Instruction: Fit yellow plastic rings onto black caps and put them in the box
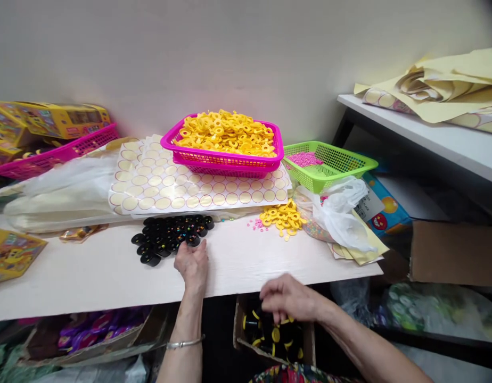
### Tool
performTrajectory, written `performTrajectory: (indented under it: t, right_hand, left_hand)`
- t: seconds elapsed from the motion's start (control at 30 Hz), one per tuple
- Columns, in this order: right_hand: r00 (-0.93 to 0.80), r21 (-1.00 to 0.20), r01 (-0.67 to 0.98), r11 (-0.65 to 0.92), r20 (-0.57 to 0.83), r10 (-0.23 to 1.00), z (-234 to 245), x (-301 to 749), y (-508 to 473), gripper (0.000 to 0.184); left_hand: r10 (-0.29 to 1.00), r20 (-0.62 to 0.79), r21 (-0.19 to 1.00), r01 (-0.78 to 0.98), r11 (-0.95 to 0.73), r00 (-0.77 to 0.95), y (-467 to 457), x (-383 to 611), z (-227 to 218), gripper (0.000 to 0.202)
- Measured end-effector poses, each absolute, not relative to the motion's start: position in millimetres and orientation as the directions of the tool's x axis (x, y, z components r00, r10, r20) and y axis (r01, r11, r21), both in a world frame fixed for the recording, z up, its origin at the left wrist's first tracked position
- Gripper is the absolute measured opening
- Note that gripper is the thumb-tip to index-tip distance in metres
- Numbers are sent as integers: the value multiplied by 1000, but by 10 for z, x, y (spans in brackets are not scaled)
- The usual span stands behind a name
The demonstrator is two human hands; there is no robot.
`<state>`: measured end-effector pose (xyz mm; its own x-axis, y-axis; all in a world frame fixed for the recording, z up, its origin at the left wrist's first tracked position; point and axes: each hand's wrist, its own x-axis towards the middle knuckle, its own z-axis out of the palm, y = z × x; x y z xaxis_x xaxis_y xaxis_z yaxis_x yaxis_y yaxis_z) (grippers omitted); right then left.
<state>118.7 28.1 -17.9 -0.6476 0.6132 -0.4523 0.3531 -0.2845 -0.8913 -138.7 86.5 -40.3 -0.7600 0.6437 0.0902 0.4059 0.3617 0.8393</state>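
Observation:
My left hand (pixel 193 265) reaches to the near edge of a cluster of small round black cups (pixel 160 239) on the white table. Its thumb and fingers are closed round one black cup (pixel 193 240) at the cluster's right front. Small coloured beads show inside several of the cups. Past the table's front edge, my right hand (pixel 288 299) hangs over a cardboard box (pixel 242 340) of black pieces with yellow parts (pixel 275 335). Its fingers are loosely bent and apart, slightly blurred, and nothing shows in them.
Yellow rings (pixel 284 217) and pink beads (pixel 257 225) lie loose on the table (pixel 230 260). Behind stand a pink basket (pixel 226 159) heaped with yellow rings and a green basket (pixel 329 170), near sticker sheets (pixel 166 191) and a plastic bag (pixel 345 213). A shelf (pixel 429 127) juts in at right.

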Motion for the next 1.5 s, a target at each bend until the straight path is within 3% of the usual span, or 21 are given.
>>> performTrajectory:
  t: [0.07,0.1,0.17,0.3,0.43,0.53,0.67,0.8,0.9,1.07,1.23,1.3,1.43,1.5]
  right_hand:
    - [-419,-886,464,10,-210,883,-67,1180,567,13]
    - [-295,-807,579,115,-76,953,-50,1169,724,12]
    - [-200,-603,771,205,77,977,-79,1132,1016,16]
    - [-292,-287,909,303,82,953,-242,1019,1364,21]
    - [-302,-167,937,308,61,951,-327,950,1417,27]
    - [-307,-190,931,312,59,950,-304,952,1345,27]
    - [-363,-373,872,317,-60,930,-232,963,1207,22]
    - [-281,-490,856,163,-178,943,-178,946,1188,17]
    - [-212,-528,845,80,-195,958,-172,957,1242,17]
    - [-301,-613,770,177,-104,948,-246,1037,1255,17]
    - [-342,-492,820,292,-12,940,-328,1026,1151,15]
    - [-330,-501,812,301,33,943,-325,992,1121,16]
    - [-409,-596,678,429,179,895,-235,901,1095,15]
    - [-495,-576,631,519,217,842,-174,849,1085,16]
  left_hand:
    - [630,114,842,412,349,-768,901,-1402,-428,35]
    - [621,126,843,414,344,-773,916,-1404,-429,35]
    - [600,138,843,411,347,-788,945,-1395,-415,35]
    - [557,151,821,418,390,-816,1001,-1360,-373,36]
    - [544,161,798,433,420,-823,1006,-1355,-366,33]
    - [598,130,816,428,389,-791,921,-1280,-383,33]
    - [818,101,784,551,285,-567,749,-956,-424,32]
    - [933,208,690,720,72,-293,666,-589,-475,21]
    - [943,254,663,749,-7,-216,667,-472,-512,19]
    - [952,241,705,708,-37,-189,678,-491,-547,22]
    - [957,244,708,703,-65,-157,669,-495,-529,23]
    - [957,246,706,705,-67,-154,660,-486,-508,21]
    - [961,242,702,707,-82,-130,640,-471,-455,15]
    - [965,231,701,709,-75,-127,634,-469,-438,13]
